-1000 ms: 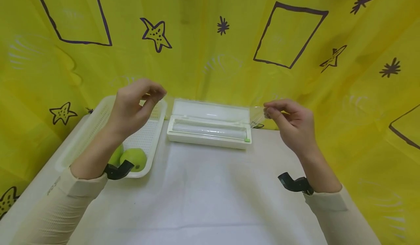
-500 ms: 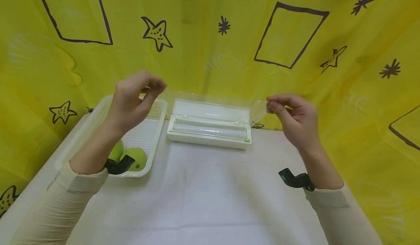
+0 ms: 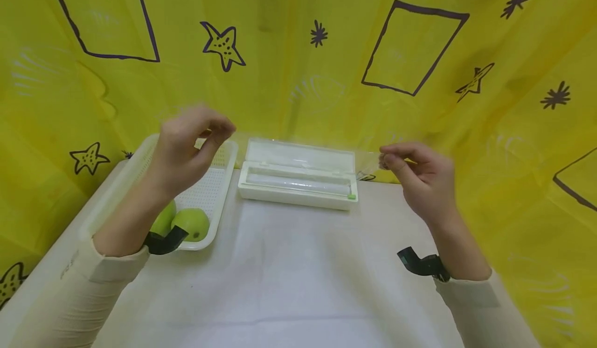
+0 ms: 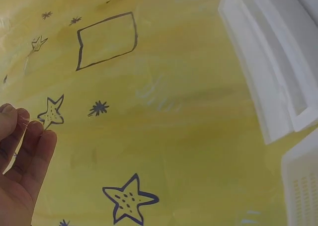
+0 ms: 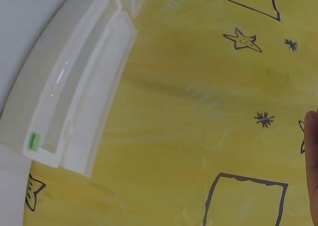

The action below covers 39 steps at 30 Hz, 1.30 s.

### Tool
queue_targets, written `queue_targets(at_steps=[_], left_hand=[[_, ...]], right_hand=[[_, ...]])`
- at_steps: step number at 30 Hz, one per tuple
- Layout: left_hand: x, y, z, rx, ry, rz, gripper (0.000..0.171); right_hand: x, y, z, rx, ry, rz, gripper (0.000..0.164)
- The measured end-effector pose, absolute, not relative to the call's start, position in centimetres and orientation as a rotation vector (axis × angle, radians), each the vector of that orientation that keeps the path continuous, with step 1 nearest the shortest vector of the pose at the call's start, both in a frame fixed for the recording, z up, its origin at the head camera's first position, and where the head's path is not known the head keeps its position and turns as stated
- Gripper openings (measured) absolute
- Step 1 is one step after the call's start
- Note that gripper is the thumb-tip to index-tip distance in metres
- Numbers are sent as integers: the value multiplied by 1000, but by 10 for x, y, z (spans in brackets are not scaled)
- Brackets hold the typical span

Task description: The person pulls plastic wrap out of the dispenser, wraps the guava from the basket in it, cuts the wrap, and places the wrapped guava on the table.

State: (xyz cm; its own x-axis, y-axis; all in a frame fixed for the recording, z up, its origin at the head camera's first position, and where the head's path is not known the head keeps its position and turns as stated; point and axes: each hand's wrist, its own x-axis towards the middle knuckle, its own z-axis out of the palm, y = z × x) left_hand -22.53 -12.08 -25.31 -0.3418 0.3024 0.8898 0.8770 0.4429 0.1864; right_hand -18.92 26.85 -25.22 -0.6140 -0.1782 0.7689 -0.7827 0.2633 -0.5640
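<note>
A thin sheet of clear cling film spans the gap between my two hands, above and behind the white cling film dispenser. My left hand pinches the film's left end between thumb and fingers. At the right end, my right hand pinches a crumpled corner. The dispenser's lid is raised, and a film roll lies inside. In the left wrist view, the left hand holds the transparent edge. Only a finger shows in the right wrist view. The sheet's lower edge is hard to make out.
A white plastic basket stands on the left, partly behind the left forearm, with green apples in it. White cloth covers the table. A yellow patterned curtain hangs right behind the dispenser.
Both hands rose slightly with the film, then came down a little. The right hand has also shifted slightly right. Dispenser and basket stay where they were.
</note>
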Motion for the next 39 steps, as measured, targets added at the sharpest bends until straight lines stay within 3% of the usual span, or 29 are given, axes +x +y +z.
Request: queue_targets(at_steps=[5, 8, 13, 16, 25, 39], left_hand=[[-211, -123, -276, -1051, -1846, -885, 13], [-197, -125, -291, -1062, -1828, -906, 4], [-169, -132, -317, -1061, -1801, -913, 32], [-155, -137, -333, -1065, -1777, -933, 35], [-123, -148, -378, -1073, -1790, -1025, 31], [-95, -131, -432, -1279, -1836, -1083, 16]], right_hand=[[-173, 273, -281, 891, -2030, 1363, 17], [-157, 275, -301, 940, -2044, 1384, 22], [-129, 269, -337, 1017, -2058, 1442, 29], [-115, 262, -359, 1047, -2082, 1439, 32], [-86, 253, -410, 1098, -2126, 1355, 41], [-66, 286, -453, 1065, -2338, 1259, 42]])
